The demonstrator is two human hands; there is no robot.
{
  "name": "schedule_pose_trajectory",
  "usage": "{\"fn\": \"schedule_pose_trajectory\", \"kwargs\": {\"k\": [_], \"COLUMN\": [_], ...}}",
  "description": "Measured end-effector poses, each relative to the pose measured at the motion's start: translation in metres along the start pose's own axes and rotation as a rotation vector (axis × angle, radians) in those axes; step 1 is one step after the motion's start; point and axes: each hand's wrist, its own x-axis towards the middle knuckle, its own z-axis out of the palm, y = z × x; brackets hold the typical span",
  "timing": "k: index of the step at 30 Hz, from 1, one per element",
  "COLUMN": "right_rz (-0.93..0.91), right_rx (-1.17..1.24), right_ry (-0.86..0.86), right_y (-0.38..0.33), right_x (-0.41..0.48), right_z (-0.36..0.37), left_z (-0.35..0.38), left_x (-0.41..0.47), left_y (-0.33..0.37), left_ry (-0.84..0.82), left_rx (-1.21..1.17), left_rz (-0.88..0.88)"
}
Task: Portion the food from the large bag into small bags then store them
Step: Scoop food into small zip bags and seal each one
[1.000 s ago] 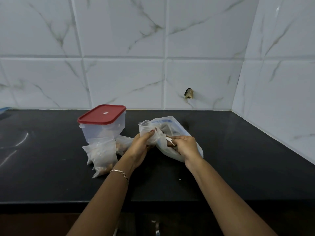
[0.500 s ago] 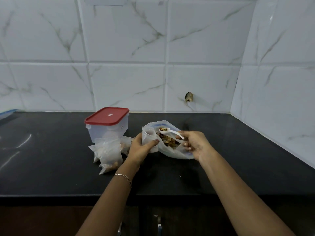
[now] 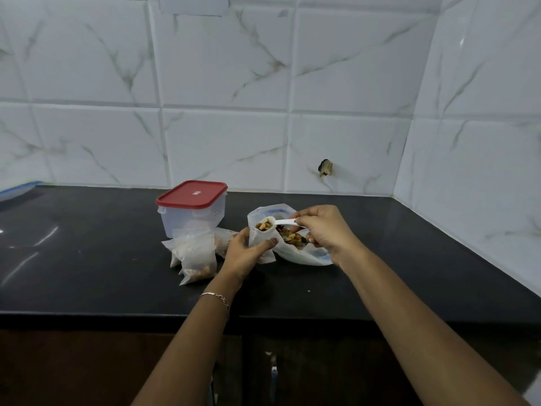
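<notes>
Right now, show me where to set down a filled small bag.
Bare counter lies left of the red-lidded container and filled bags, and right of the large bag toward the side wall. Crowded: between those, where the left hand and right hand work.

Only one cam here, head-worn and wide-angle. It looked forward and down over the black worktop (image 3: 87, 259) toward the tiled back wall (image 3: 222, 136), standing close at the front edge, right back corner in shot.
</notes>
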Motion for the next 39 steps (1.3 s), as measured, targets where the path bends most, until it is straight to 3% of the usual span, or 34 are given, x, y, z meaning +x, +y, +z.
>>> {"fn": "schedule_pose_trajectory", "kwargs": {"k": [7, 10, 13, 17, 21, 23, 26, 31, 34, 39], "right_rz": [-0.621, -0.894, -1.000, -0.958, -0.715, -0.626, -0.604, -0.636, -0.688, -0.728], "right_rx": [-0.810, -1.019, -1.088, -1.063, -0.651, -0.581, -0.740, -1.188, -1.377, -1.404], "right_ry": [0.065, 0.092, 0.114, 0.105, 0.224, 0.274, 0.232, -0.010, -0.062, -0.113], "right_y": [0.004, 0.008, 0.011, 0.014, 0.021, 0.030, 0.043, 0.047, 0.051, 0.061], "right_x": [-0.013, -0.015, -0.012, -0.014, -0.003, 0.009, 0.024, 0.043, 0.058, 0.076], "right_z": [0.010, 0.011, 0.008, 0.005, 0.002, -0.005, -0.013, 0.002, 0.014, 0.021], "left_z": [0.002, 0.003, 0.003, 0.003, 0.002, 0.000, -0.004, -0.013, -0.016, -0.017], "left_x": [0.001, -0.002, -0.005, -0.005, -0.002, 0.000, 0.005, 0.018, 0.023, 0.020], "left_y": [-0.003, 0.001, 0.004, 0.005, 0.003, 0.006, 0.015, 0.014, 0.007, 0.007], "left_ry": [0.035, 0.029, 0.027, 0.028, 0.033, 0.030, -0.010, -0.059, -0.002, 0.094], "left_rx": [-0.010, -0.047, -0.040, -0.027, -0.043, -0.042, 0.026, 0.213, 0.251, 0.261], "left_rz": [0.020, 0.023, 0.020, 0.023, -0.003, -0.027, -0.047, -0.074, -0.105, -0.104]}}
